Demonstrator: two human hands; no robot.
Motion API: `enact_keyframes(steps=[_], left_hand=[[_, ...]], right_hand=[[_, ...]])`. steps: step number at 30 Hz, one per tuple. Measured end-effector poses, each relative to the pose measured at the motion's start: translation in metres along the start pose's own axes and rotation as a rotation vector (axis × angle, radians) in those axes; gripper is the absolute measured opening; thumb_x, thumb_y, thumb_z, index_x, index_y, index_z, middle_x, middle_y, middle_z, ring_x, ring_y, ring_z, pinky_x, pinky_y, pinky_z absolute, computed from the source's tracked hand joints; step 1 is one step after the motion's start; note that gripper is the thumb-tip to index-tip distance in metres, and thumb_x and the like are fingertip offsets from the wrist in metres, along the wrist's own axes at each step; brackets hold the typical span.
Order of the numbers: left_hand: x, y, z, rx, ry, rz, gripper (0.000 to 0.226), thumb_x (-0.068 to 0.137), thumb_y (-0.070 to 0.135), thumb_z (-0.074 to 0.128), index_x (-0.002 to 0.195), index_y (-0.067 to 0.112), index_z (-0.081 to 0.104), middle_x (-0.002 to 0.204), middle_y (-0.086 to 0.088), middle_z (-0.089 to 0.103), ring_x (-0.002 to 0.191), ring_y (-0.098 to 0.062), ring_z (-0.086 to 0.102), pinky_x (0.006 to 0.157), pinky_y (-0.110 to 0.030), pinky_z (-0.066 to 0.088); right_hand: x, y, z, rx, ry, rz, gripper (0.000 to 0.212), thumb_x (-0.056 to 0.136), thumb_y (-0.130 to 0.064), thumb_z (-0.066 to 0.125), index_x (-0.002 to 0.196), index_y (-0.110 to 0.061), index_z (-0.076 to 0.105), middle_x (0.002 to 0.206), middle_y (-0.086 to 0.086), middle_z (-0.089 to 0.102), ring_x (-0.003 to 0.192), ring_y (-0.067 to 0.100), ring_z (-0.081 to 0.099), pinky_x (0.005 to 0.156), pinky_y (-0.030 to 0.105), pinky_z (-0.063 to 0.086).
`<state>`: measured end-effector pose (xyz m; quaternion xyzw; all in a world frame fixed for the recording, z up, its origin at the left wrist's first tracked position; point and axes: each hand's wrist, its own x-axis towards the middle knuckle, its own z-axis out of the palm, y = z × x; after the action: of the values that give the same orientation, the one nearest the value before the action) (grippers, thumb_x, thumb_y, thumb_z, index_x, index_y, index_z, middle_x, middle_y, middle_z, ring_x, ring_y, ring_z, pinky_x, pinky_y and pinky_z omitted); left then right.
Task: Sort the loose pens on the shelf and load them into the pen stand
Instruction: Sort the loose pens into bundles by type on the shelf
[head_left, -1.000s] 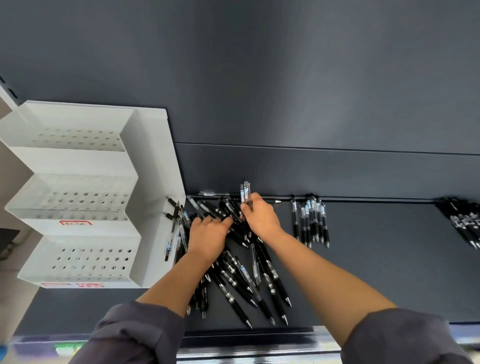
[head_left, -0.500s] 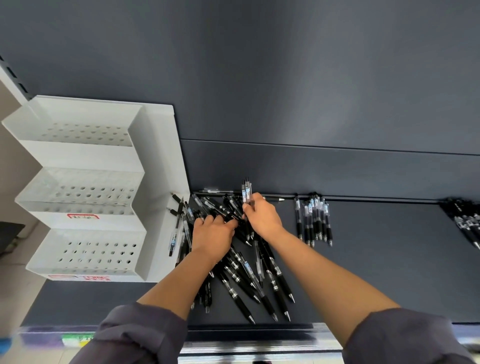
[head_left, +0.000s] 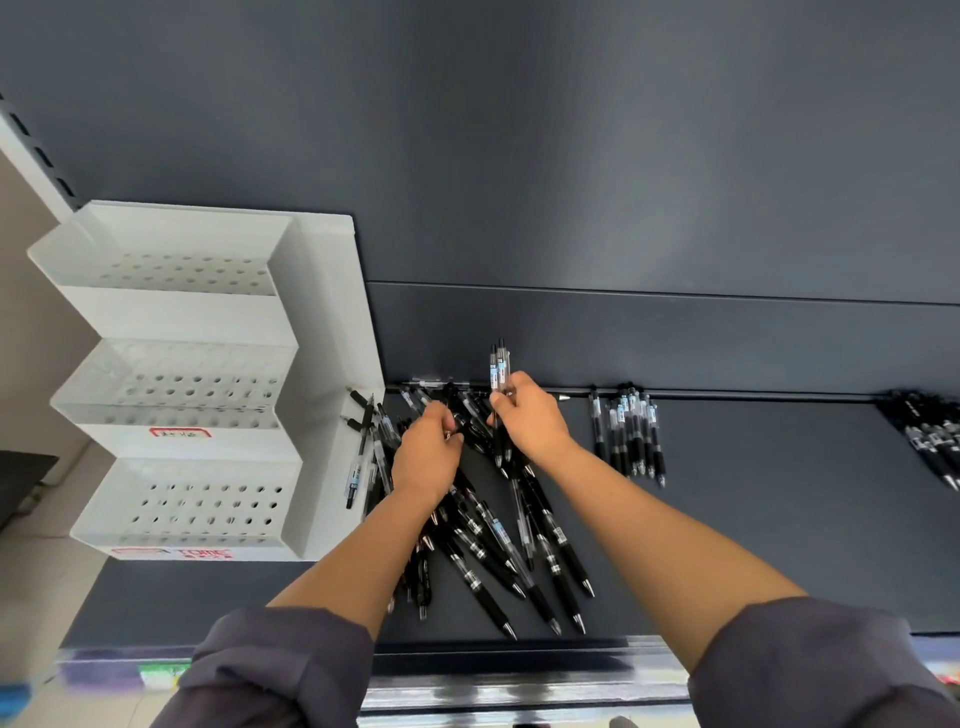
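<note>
I see my right grip (head_left: 530, 423) pinching a few pens (head_left: 497, 370) upright above the pile (head_left: 498, 545); left grip (head_left: 425, 457) curls into it, hold unclear.

Pen stand (head_left: 317, 395) left of pen pile (head_left: 498, 535); sorted row (head_left: 626, 434) right

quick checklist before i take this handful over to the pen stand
1. Right hand grip on the held pens: ok, fingers wrapped round them.
2. Held pens aligned: ok, parallel, clicker ends together.
3. Left hand free: cannot tell, its fingers are curled into the loose pile.
4. Pen stand holes open: ok, all three tiers show empty holes.
5. Stand's side wall unobstructed: not ok, stray pens lean against it.
</note>
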<state>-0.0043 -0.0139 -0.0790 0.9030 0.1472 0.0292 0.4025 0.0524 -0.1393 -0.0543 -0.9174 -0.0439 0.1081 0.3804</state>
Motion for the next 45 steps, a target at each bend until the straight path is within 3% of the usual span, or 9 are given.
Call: enact_keyframes(steps=[4, 12, 16, 19, 23, 30, 36, 40, 45], left_hand=[[0.004, 0.013, 0.006, -0.090, -0.024, 0.071, 0.017, 0.089, 0.010, 0.058, 0.091, 0.016, 0.042, 0.074, 0.001, 0.052, 0.069, -0.017, 0.050, 0.064, -0.029, 0.039], [0.012, 0.062, 0.059, -0.090, -0.198, 0.196, 0.020, 0.088, 0.009, 0.058, 0.092, 0.018, 0.040, 0.071, 0.005, 0.046, 0.070, -0.017, 0.048, 0.061, -0.025, 0.033], [0.017, 0.083, 0.091, -0.025, -0.251, 0.216, 0.021, 0.088, 0.012, 0.059, 0.094, 0.020, 0.040, 0.076, 0.002, 0.049, 0.073, -0.019, 0.050, 0.066, -0.025, 0.035], [0.019, 0.099, 0.113, 0.020, -0.275, 0.192, 0.023, 0.087, 0.015, 0.061, 0.101, 0.016, 0.043, 0.078, -0.001, 0.052, 0.074, -0.021, 0.053, 0.069, -0.028, 0.040], [0.021, 0.113, 0.136, 0.088, -0.322, 0.154, 0.024, 0.086, 0.015, 0.062, 0.097, 0.015, 0.041, 0.085, -0.006, 0.055, 0.076, -0.021, 0.052, 0.069, -0.029, 0.042], [0.016, 0.122, 0.152, 0.219, -0.262, 0.017, 0.025, 0.084, 0.013, 0.057, 0.107, 0.005, 0.050, 0.108, -0.018, 0.057, 0.099, -0.034, 0.057, 0.079, -0.035, 0.044], [0.009, 0.128, 0.156, 0.241, -0.188, -0.105, 0.019, 0.082, 0.016, 0.058, 0.090, -0.001, 0.060, 0.099, -0.020, 0.063, 0.096, -0.036, 0.059, 0.078, -0.036, 0.047], [0.003, 0.127, 0.156, 0.162, -0.153, -0.179, 0.014, 0.087, 0.012, 0.054, 0.087, -0.001, 0.061, 0.098, -0.020, 0.065, 0.096, -0.034, 0.059, 0.080, -0.034, 0.046], [-0.003, 0.123, 0.152, 0.173, -0.134, -0.160, 0.009, 0.091, 0.005, 0.046, 0.085, 0.009, 0.053, 0.099, -0.020, 0.065, 0.094, -0.033, 0.060, 0.079, -0.032, 0.045]], right_hand=[[-0.004, 0.005, -0.009, -0.036, 0.023, 0.032, 0.014, 0.097, -0.029, 0.044, 0.097, -0.016, 0.046, 0.088, 0.004, 0.070, 0.083, 0.024, 0.063, 0.074, 0.038, 0.050], [-0.013, 0.054, -0.068, -0.084, 0.141, 0.172, 0.021, 0.094, -0.031, 0.047, 0.083, -0.013, 0.043, 0.082, 0.008, 0.058, 0.084, 0.033, 0.060, 0.075, 0.043, 0.052], [-0.016, 0.087, -0.097, -0.065, 0.151, 0.252, 0.019, 0.094, -0.032, 0.046, 0.088, -0.014, 0.047, 0.094, 0.012, 0.064, 0.086, 0.034, 0.063, 0.076, 0.043, 0.053], [-0.015, 0.110, -0.113, -0.042, 0.151, 0.273, 0.018, 0.093, -0.032, 0.048, 0.083, -0.018, 0.046, 0.091, 0.010, 0.063, 0.087, 0.032, 0.062, 0.074, 0.040, 0.052], [-0.010, 0.131, -0.129, -0.023, 0.112, 0.277, 0.021, 0.093, -0.034, 0.049, 0.081, -0.017, 0.044, 0.085, 0.007, 0.058, 0.086, 0.031, 0.061, 0.076, 0.047, 0.055], [0.006, 0.156, -0.145, -0.039, 0.035, 0.214, 0.026, 0.092, -0.029, 0.049, 0.070, -0.021, 0.038, 0.083, 0.007, 0.056, 0.086, 0.033, 0.061, 0.074, 0.041, 0.052], [0.016, 0.167, -0.145, 0.033, -0.050, 0.167, 0.021, 0.094, -0.030, 0.049, 0.084, -0.012, 0.048, 0.079, 0.006, 0.058, 0.076, 0.026, 0.061, 0.069, 0.042, 0.056], [0.020, 0.176, -0.145, 0.270, -0.134, 0.238, 0.024, 0.095, -0.028, 0.053, 0.076, -0.017, 0.046, 0.075, 0.000, 0.053, 0.067, 0.011, 0.052, 0.048, 0.023, 0.049], [0.027, 0.183, -0.142, 0.233, -0.120, 0.329, 0.023, 0.093, -0.027, 0.056, 0.076, -0.013, 0.049, 0.092, 0.007, 0.058, 0.070, 0.015, 0.055, 0.054, 0.028, 0.054]])
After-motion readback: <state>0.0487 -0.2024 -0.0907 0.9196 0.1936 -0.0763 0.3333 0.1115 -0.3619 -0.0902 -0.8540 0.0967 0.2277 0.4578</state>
